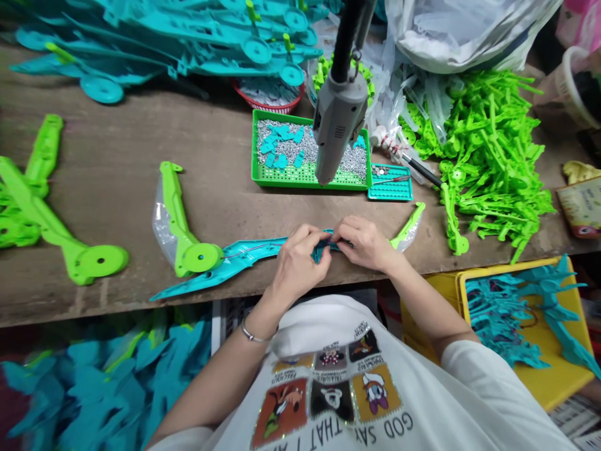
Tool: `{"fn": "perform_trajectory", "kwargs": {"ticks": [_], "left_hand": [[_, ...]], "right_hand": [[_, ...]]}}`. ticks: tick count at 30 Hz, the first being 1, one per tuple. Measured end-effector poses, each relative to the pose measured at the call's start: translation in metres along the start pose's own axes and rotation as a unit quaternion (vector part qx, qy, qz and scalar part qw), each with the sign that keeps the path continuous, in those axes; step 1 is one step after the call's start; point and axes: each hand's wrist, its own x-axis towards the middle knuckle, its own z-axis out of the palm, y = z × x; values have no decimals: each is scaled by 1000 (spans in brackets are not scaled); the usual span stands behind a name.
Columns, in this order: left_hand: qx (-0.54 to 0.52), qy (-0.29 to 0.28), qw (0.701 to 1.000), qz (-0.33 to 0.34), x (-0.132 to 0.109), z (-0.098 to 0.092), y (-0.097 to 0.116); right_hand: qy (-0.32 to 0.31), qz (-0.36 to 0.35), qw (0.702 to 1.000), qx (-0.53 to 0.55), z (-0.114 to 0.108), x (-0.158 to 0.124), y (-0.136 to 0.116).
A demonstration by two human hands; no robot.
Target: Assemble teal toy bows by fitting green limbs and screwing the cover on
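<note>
Table (126, 207), brown, bearing the following: one long blue plastic piece (251, 254), lying along the near edge in front of the person, a thin wire (237, 252) running over its left part; one green arm (200, 258) with clear plastic fin, round end resting on the blue piece toward its left tip; a second green arm (409, 227), likewise finned, just beyond the right hand; left hand (303, 257), thumb and fingers pinching the middle of the blue piece, bracelet (253, 336) at the wrist; right hand (364, 242), fingers bent at the same spot, fingertips close to the left's, whether anything is gripped cannot be told; one green tray (310, 181), beyond the hands, holding small silver bits (293, 150) and small blue pieces (282, 161); one grey power tool (342, 119), upright in front of the tray as seen from the head; one small blue tray (389, 195), beside the green one; one heap of green parts (498, 156), at right; one stack of blue parts (154, 37), far left; one yellow crate (539, 385), below the table edge at right, containing further blue pieces
</note>
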Motion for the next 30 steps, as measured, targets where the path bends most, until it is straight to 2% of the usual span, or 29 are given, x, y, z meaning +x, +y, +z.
{"fn": "perform_trajectory", "kwargs": {"ticks": [7, 12, 17, 21, 24, 27, 30], "left_hand": [[60, -6, 998, 14, 1, 5, -6], [132, -19, 991, 19, 0, 8, -2], [182, -16, 983, 10, -1, 9, 1], [208, -16, 978, -20, -1, 7, 6], [220, -12, 975, -41, -1, 5, 9], [222, -6, 973, -57, -1, 2, 10], [210, 0, 976, -66, -2, 1, 7]], "right_hand": [[57, -24, 998, -30, -4, -3, 1], [99, 5, 993, -61, 1, -4, 9], [135, 36, 990, -6, 12, -1, 11], [133, 56, 989, 41, 16, 0, 6], [107, 86, 988, 63, 16, 0, 3], [76, 62, 992, 74, 16, 1, 3], [71, 49, 993, 82, 17, 2, 4]]}}
